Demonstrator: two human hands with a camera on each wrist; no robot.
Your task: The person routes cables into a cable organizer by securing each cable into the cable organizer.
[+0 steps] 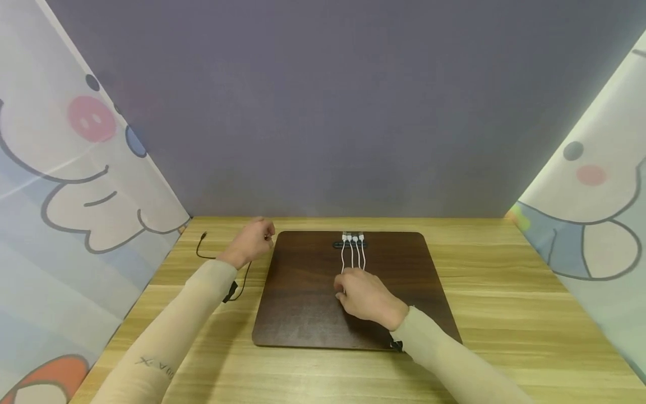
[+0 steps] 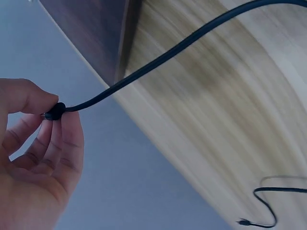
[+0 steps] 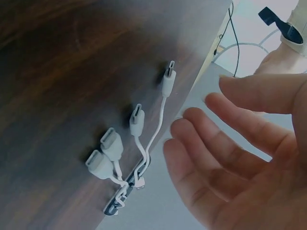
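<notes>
Thumb and fingers of my left hand (image 1: 252,240) pinch the small black plug (image 2: 55,111) of a black cable (image 2: 168,56), above the table just left of the dark brown board. The cable's other end (image 2: 244,222) lies on the wood at the far left. Over the middle of the board hovers my right hand (image 1: 365,296), its fingers loosely bent and holding nothing. Beside its fingertips in the right wrist view, several white cables with white connectors (image 3: 137,122) lie on the board. They run to a dark cable holder (image 3: 111,209) at the board's back edge.
The brown board (image 1: 298,308) lies on a light wooden table (image 1: 504,303). A grey panel (image 1: 343,112) rises behind the table, and cartoon-printed panels (image 1: 615,235) flank both sides. Part of the black cable passes under the left forearm.
</notes>
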